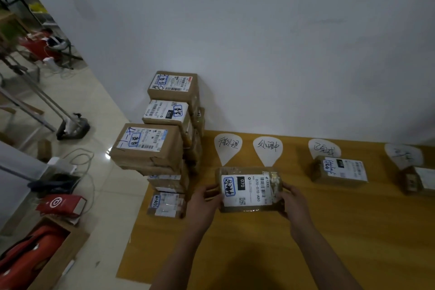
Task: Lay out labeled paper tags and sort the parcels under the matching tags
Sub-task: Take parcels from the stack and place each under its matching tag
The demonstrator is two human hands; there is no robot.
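Left hand [204, 198]: nearest the lens along with its forearm; fingers curled round the left end of the parcel [249, 189], gripping it.
Right hand [292, 200]: same on the other side, fingers wrapped round the parcel's right end.
Parcel look: flat brown cardboard box; glossy clear tape, crinkled at the right end. White shipping label covers most of the top, with barcode, "070-070-A80", black block reading "070" and a small QR code. Blue-framed sticker with black handwriting at the label's left end.
Parcel place: lying crosswise, just below the tip of the second tag [267, 149], its left corner near the tip of the first tag [228, 148]. Resting on the brown surface [235, 254] or just off it: cannot tell.
Tags: white teardrop papers, handwritten, in a row along the wall [259, 42], tips toward the camera.
Third tag [324, 148]: its tip is covered by the second parcel [339, 169], brown with a white label.
Fourth tag [403, 154]: blurred, writing unreadable; the third parcel [416, 180] covers its tip at the frame edge.
Stack of parcels [162, 139]: brown labelled boxes piled several high at the surface's left edge, against the wall.
Floor [106, 195]: pale glossy tiles, left of the surface.
Floor items: red bag [61, 203] among cables; open carton [58, 261] with something red inside.
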